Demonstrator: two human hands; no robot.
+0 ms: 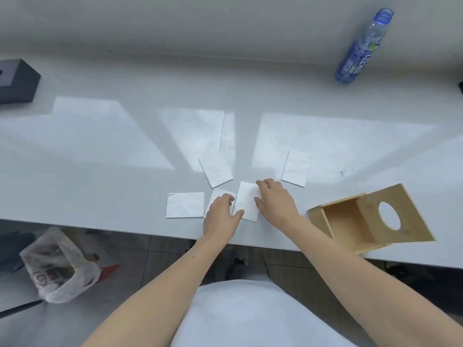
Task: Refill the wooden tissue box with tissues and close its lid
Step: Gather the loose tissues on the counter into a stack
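Note:
Several folded white tissues lie spread on the grey table near its front edge. My left hand (220, 214) and my right hand (274, 199) both press on the sides of one folded tissue (246, 204) in the middle; the left hand also covers part of another tissue (216, 195). More tissues lie to the left (185, 205), behind (216, 169) and to the right (295, 169). The wooden tissue box (343, 221) lies on its side at the right front edge. Its lid (390, 214), with an oval hole, stands open, and the inside looks empty.
A blue plastic bottle (363, 48) stands at the back right by the wall. A black box (17, 81) sits at the far left of the table (100, 136). A plastic bag (60, 266) lies on the floor below the front edge.

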